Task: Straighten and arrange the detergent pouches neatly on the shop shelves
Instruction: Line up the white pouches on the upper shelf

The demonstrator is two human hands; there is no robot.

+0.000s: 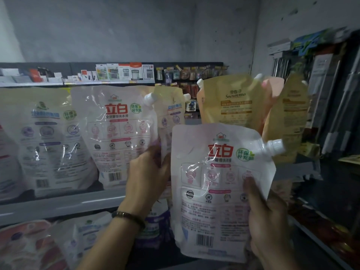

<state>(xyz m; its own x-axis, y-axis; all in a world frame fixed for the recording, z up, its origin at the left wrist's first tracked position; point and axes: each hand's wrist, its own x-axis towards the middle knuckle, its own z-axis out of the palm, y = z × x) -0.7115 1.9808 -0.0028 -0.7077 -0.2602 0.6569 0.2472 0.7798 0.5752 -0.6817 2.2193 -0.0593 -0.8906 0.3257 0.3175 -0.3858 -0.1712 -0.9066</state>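
The front pouch (218, 191), right of centre, is pinkish white with bold red characters, a green badge and a black barcode, and the shelf pouch (116, 137) left of centre matches it. The left pouch (48, 137) and centre pouch (171, 114) carry blue lettering and purple icons. The yellow pouch (233, 102), upper right, bears an orange band. The bracelet (128, 216), lower centre, is dark and beaded.

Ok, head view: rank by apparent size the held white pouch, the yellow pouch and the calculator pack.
Largest: held white pouch, though nearest the camera.
Then: yellow pouch, bottom hidden, so unsure.
Smallest: calculator pack, also farthest.
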